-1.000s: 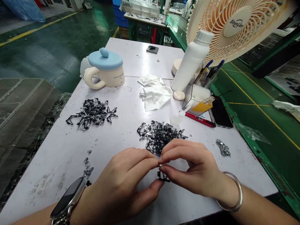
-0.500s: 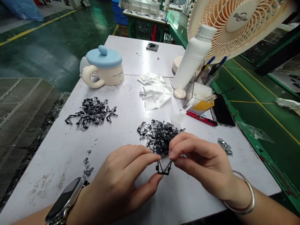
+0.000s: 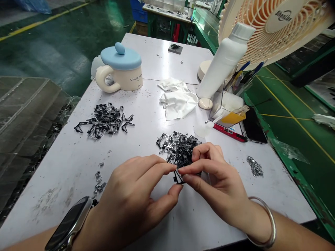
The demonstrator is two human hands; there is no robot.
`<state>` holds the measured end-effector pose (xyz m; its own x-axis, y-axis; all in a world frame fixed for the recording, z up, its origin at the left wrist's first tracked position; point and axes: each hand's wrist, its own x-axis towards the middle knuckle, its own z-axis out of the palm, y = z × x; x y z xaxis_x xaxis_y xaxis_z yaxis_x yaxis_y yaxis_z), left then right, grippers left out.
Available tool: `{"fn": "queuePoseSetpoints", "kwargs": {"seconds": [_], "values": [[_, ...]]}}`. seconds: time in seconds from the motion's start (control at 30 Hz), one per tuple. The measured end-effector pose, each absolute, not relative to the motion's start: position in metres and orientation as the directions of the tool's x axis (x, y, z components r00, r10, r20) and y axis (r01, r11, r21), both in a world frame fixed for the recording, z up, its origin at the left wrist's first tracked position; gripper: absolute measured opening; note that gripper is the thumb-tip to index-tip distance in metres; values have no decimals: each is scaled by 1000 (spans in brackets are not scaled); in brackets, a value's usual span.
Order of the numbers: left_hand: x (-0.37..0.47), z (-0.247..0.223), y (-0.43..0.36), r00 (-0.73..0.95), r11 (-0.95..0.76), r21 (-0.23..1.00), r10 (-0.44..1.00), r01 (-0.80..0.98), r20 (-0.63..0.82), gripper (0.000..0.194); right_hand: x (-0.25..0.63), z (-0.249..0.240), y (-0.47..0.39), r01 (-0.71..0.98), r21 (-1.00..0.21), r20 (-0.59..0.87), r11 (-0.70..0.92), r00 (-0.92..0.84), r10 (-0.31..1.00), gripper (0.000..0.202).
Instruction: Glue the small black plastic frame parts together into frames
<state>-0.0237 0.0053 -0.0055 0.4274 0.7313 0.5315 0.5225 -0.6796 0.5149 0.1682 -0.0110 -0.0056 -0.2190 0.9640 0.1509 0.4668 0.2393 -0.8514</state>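
Note:
Between my fingertips is a small black angular frame (image 3: 178,177). My left hand (image 3: 138,195) pinches it between thumb and forefinger from the left. My right hand (image 3: 217,181) has its thumb and forefinger closed at the frame's right side, covering part of it. Just behind my hands lies a pile of black and clear parts (image 3: 180,146). Another pile of similar parts (image 3: 106,120) rests at the left. Small metal pieces (image 3: 98,183) lie beside my left wrist, and more metal pieces (image 3: 254,166) form a little heap on the right.
On the white table (image 3: 141,129) stand a blue-lidded mug (image 3: 128,75), white cloths (image 3: 179,101), a white bottle (image 3: 225,61), a pen holder (image 3: 227,109) and a phone (image 3: 253,127). A large fan (image 3: 274,28) rises at the back right. Clear trays (image 3: 23,115) are at the left.
My right fingertips have moved left across the black frame and now cover more of it. The view has shifted slightly, with the mug and bottle farther right in it.

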Motion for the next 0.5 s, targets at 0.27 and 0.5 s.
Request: {"fn": "queuePoseSetpoints", "kwargs": {"seconds": [0.27,0.5], "values": [[-26,-6,3,434,-670,526,741,523,512,16,163,-9,-11,423,-889,103,174,-184,978,11],[-25,-6,3,451,-651,537,759,537,470,12,163,-10,-13,403,-900,97,162,-178,979,12]]}}
